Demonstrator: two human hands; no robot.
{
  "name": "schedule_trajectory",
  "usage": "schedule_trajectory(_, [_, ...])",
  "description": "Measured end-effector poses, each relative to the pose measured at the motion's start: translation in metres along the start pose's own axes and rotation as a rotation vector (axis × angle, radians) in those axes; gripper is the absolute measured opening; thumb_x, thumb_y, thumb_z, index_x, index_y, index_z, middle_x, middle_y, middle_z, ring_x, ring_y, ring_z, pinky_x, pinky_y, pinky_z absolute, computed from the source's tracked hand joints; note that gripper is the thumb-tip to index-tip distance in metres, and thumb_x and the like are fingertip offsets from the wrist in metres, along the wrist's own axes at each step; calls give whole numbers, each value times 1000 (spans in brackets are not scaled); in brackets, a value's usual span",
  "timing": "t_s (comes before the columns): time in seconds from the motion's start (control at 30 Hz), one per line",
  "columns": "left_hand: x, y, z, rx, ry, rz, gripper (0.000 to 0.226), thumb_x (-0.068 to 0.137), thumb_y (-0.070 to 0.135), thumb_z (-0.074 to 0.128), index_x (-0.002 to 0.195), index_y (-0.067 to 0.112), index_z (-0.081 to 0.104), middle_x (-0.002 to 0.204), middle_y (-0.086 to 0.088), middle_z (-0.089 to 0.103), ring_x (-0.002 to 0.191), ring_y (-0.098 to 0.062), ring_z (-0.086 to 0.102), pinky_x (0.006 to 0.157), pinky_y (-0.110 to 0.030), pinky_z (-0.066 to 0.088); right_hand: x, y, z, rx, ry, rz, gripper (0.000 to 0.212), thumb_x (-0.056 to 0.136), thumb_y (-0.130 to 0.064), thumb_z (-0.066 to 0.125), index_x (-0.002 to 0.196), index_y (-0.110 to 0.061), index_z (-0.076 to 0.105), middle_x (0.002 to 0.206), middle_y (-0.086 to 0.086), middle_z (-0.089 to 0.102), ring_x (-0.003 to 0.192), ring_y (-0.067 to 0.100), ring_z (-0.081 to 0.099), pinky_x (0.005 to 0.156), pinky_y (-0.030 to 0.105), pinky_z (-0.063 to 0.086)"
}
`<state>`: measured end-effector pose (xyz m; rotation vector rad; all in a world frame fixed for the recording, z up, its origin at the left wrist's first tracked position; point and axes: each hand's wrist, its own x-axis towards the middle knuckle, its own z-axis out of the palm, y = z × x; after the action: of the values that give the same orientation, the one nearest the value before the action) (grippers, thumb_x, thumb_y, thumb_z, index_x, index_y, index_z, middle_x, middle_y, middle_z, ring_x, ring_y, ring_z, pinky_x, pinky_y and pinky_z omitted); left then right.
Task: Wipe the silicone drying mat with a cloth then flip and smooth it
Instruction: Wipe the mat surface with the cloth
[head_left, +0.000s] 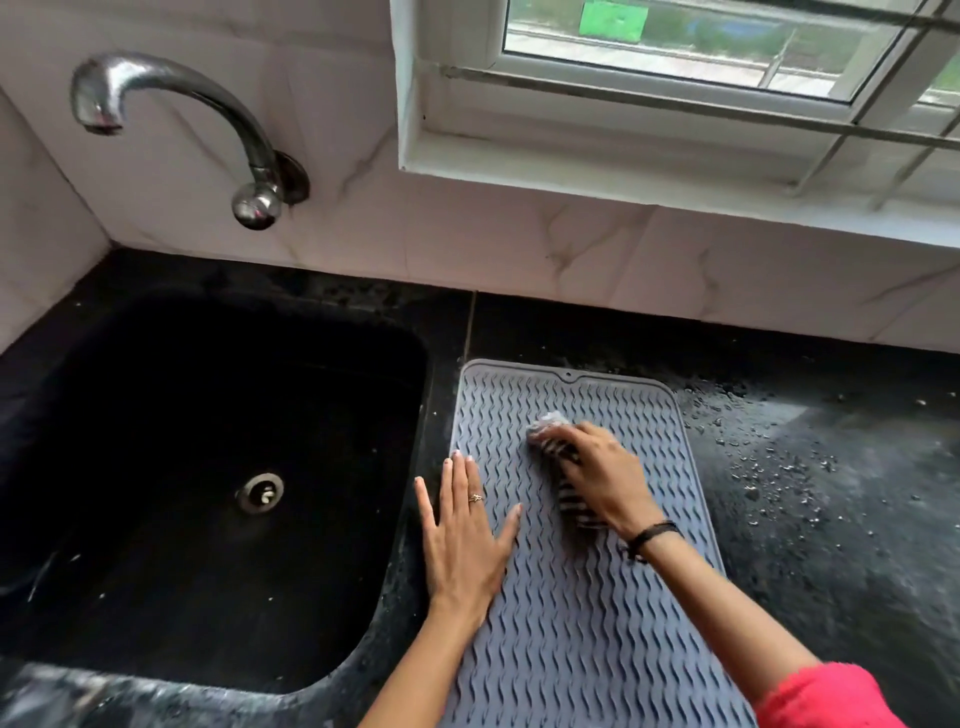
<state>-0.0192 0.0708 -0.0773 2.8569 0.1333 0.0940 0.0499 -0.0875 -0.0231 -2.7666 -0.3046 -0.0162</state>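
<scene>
One head-worn wide-angle camera is looking forward and steeply down from close above the dark desk (831, 519), taking in the sink (208, 467) at left, the tiled wall and window (675, 52) ahead, with straight lines bending near the edges.

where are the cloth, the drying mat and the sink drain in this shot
cloth (571, 499): head view, on its striped middle beside the right hand's fingers
drying mat (582, 623): head view, on bare ribbed surface between the forearms
sink drain (261, 492): head view, on the metal strainer's centre
</scene>
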Motion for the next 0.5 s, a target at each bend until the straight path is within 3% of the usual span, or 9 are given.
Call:
schedule_trajectory(0.1, [2,2,-2,-11,-29,1,82,94,60,9,133,-1,49,140,-14,48,129,-25,47,113,-43,3,26,-7,7,-75,115,179,31,90,-19,49,121,-20,52,105,11,59,97,30,56,70,37,47])
schedule_trajectory(0.17, [3,0,-3,-11,-52,4,85,95,59,5,131,-1,52,138,-14,50,127,-25,50,113,-42,3,41,-32,22,22,167,257,29,89,-16,46,117,-17,52,106,13,59,98,31,56,74,36,45])
schedule_trajectory(0.3, [3,-1,-3,25,-51,25,81,87,60,23,128,-3,55,134,-16,54,123,-28,54,113,-41,4,35,-62,38,142,134,44,25,88,-15,48,112,-22,52,109,8,58,90,27,60,67,33,45])
schedule_trajectory(0.43, [2,2,-10,-42,-64,-11,86,95,60,4,131,-1,52,137,-14,53,126,-25,52,113,-38,4,14,-33,20,86,2,-165,34,88,-16,55,121,-22,52,119,4,63,96,24,61,71,34,53])
schedule_trajectory(0.5, [3,3,-11,-56,-74,-15,82,95,59,6,132,0,51,138,-12,51,127,-24,50,113,-38,4,22,-19,16,-37,17,-138,34,88,-17,55,121,-22,52,116,3,64,95,23,59,68,34,51])
